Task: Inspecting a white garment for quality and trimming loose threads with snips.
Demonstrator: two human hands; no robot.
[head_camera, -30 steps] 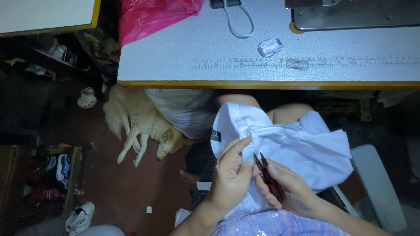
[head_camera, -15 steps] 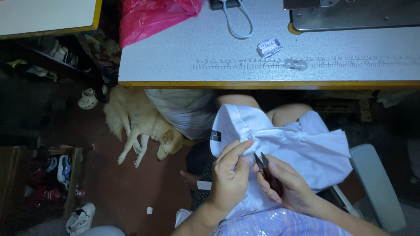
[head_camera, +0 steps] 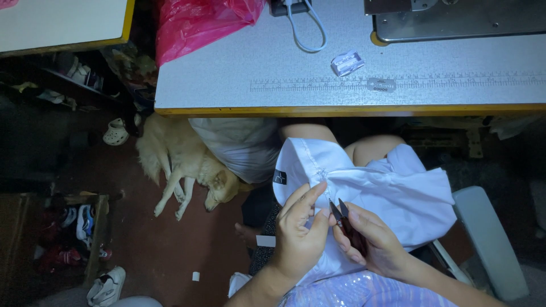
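White garment point(head_camera: 387, 193) lies bunched on the person's lap, near the front edge of the sewing table point(head_camera: 239, 74), its stitched hem folded up toward the camera so the seam is exposed. Head view: the left hand point(head_camera: 298, 239) pinches the hem between thumb and fingers, apparently to keep it taut, while the right hand point(head_camera: 375, 244) is closed around small thread snips point(head_camera: 341, 216), whose tips sit just beside the pinched seam. Far left, a dog point(head_camera: 182, 165) lies on the floor.

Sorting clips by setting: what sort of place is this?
Likely a home sewing workspace: a sewing machine base on a ruler-marked table, white garment being trimmed with snips, a dog asleep on the floor.
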